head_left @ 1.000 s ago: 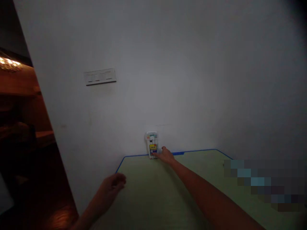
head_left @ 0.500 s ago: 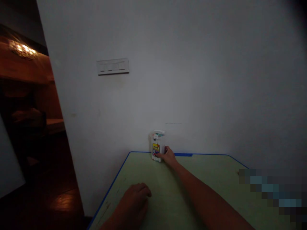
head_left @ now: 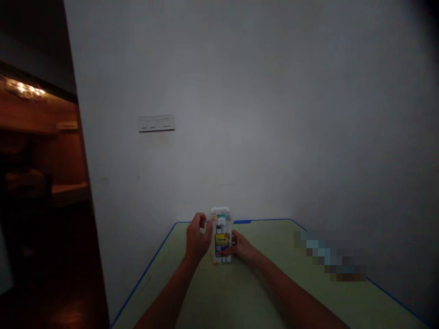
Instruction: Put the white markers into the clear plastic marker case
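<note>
A small clear plastic case (head_left: 221, 235) with a yellow and blue label stands upright on the green table (head_left: 247, 297) with a blue edge. Inside it are what look like several markers. My right hand (head_left: 242, 248) grips the case low on its right side. My left hand (head_left: 197, 237) is at the case's upper left, fingers curled against its top edge. The room is dim.
A white wall rises right behind the table, with a wall switch plate (head_left: 156, 123) up on the left. A blurred patch (head_left: 329, 258) lies on the table at the right. Left of the wall is a dark room with wooden shelving (head_left: 37, 151) and a lamp.
My right hand has pulled the case from the wall toward me across the table. My left hand has risen from the table and come to the case's upper left.
</note>
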A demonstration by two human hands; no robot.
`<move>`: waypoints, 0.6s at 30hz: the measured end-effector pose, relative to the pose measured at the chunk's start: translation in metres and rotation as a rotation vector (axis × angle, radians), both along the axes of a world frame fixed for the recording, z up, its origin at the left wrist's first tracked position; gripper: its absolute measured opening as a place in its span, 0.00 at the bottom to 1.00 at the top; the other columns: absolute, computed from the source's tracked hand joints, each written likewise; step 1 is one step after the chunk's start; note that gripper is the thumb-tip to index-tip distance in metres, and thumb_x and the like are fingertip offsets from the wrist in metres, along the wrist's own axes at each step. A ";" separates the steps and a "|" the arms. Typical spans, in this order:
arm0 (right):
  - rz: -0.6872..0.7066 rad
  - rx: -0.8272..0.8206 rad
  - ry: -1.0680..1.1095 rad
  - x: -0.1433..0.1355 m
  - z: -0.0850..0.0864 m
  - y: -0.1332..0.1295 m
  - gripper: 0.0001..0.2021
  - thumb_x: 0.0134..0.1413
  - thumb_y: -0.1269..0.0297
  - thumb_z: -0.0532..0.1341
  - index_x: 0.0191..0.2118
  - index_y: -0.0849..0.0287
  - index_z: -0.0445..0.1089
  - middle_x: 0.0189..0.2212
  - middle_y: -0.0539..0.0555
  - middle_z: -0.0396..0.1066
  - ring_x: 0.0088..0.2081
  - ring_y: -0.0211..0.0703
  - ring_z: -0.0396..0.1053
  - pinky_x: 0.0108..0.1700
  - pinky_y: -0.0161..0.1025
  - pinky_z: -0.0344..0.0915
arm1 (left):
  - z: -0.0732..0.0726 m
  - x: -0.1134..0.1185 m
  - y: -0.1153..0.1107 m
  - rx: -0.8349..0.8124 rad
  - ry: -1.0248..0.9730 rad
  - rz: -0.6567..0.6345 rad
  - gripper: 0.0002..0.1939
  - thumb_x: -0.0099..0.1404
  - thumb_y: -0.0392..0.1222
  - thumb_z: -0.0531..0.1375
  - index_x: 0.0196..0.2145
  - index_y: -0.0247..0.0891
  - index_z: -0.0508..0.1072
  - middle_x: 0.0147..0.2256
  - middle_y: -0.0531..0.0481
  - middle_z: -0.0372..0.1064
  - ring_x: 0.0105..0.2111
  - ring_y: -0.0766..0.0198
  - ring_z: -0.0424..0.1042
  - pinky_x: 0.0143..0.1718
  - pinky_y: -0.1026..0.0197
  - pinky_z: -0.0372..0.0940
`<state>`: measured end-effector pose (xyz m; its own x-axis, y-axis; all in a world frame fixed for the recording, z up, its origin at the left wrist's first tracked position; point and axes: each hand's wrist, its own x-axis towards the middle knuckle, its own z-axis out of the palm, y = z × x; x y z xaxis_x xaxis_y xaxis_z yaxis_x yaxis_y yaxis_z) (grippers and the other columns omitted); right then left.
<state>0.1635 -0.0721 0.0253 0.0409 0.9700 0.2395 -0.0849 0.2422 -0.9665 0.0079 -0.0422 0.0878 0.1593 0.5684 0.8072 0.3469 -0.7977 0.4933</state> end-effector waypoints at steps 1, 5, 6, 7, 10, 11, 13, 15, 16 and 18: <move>0.028 -0.001 0.018 -0.002 0.001 0.001 0.29 0.17 0.70 0.71 0.35 0.60 0.63 0.29 0.51 0.73 0.34 0.51 0.72 0.40 0.49 0.67 | 0.000 0.004 0.002 0.026 -0.008 -0.033 0.09 0.60 0.43 0.50 0.34 0.35 0.63 0.30 0.50 0.61 0.31 0.68 0.62 0.30 0.66 0.58; 0.089 0.029 0.144 -0.006 -0.004 0.011 0.30 0.18 0.71 0.71 0.37 0.59 0.63 0.32 0.51 0.74 0.36 0.52 0.72 0.41 0.51 0.67 | -0.007 0.007 0.016 0.097 0.042 -0.174 0.15 0.63 0.42 0.48 0.48 0.41 0.63 0.52 0.44 0.53 0.51 0.62 0.57 0.44 0.60 0.62; 0.081 0.037 0.166 -0.007 -0.006 0.012 0.30 0.20 0.71 0.70 0.37 0.58 0.62 0.33 0.51 0.74 0.36 0.52 0.72 0.41 0.51 0.67 | -0.010 0.006 0.018 0.113 0.069 -0.192 0.16 0.64 0.42 0.48 0.49 0.43 0.62 0.54 0.44 0.51 0.54 0.61 0.55 0.47 0.57 0.61; 0.075 0.037 0.173 -0.007 -0.008 0.012 0.29 0.20 0.71 0.70 0.38 0.58 0.62 0.33 0.51 0.74 0.36 0.52 0.72 0.41 0.51 0.67 | -0.013 0.005 0.020 0.134 0.103 -0.203 0.16 0.64 0.41 0.48 0.49 0.44 0.63 0.55 0.44 0.50 0.55 0.60 0.53 0.50 0.55 0.59; 0.086 0.025 0.159 -0.006 -0.010 0.009 0.30 0.20 0.70 0.71 0.38 0.58 0.61 0.33 0.51 0.73 0.36 0.51 0.72 0.42 0.50 0.66 | -0.017 0.001 0.021 0.221 0.135 -0.170 0.16 0.63 0.39 0.50 0.48 0.45 0.65 0.56 0.46 0.47 0.55 0.60 0.54 0.53 0.52 0.57; 0.083 0.018 0.154 -0.005 -0.010 0.007 0.30 0.20 0.70 0.71 0.37 0.58 0.61 0.33 0.51 0.73 0.36 0.50 0.72 0.42 0.50 0.66 | -0.016 0.000 0.020 0.256 0.143 -0.158 0.15 0.62 0.38 0.51 0.47 0.45 0.66 0.56 0.46 0.47 0.55 0.60 0.54 0.53 0.52 0.56; 0.087 -0.001 0.135 -0.003 -0.008 0.005 0.29 0.20 0.70 0.70 0.37 0.57 0.61 0.35 0.51 0.73 0.38 0.50 0.71 0.43 0.49 0.66 | -0.015 0.000 0.016 0.308 0.148 -0.153 0.14 0.62 0.37 0.51 0.45 0.44 0.67 0.56 0.46 0.48 0.55 0.61 0.54 0.53 0.53 0.57; 0.073 -0.016 0.109 -0.001 -0.008 0.003 0.29 0.21 0.71 0.70 0.37 0.57 0.61 0.36 0.51 0.72 0.39 0.48 0.70 0.44 0.49 0.66 | -0.011 0.002 0.011 0.315 0.146 -0.156 0.13 0.61 0.38 0.53 0.44 0.42 0.68 0.55 0.45 0.50 0.55 0.60 0.54 0.53 0.53 0.57; 0.060 -0.022 0.092 -0.001 -0.008 0.003 0.29 0.21 0.71 0.70 0.37 0.57 0.60 0.35 0.51 0.72 0.38 0.47 0.70 0.44 0.48 0.66 | -0.010 0.003 0.009 0.302 0.150 -0.161 0.13 0.60 0.38 0.54 0.44 0.41 0.67 0.54 0.45 0.50 0.54 0.60 0.55 0.53 0.53 0.57; 0.035 -0.025 0.052 -0.001 -0.008 0.002 0.28 0.22 0.71 0.69 0.37 0.57 0.60 0.35 0.51 0.71 0.38 0.47 0.70 0.44 0.48 0.65 | -0.006 0.005 0.004 0.278 0.159 -0.166 0.13 0.58 0.39 0.57 0.42 0.39 0.66 0.52 0.43 0.52 0.53 0.59 0.55 0.52 0.53 0.57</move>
<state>0.1630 -0.0703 0.0171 0.0182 0.9767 0.2137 -0.1437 0.2140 -0.9662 0.0126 -0.0382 0.0816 0.3668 0.2864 0.8851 0.2565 -0.9457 0.1998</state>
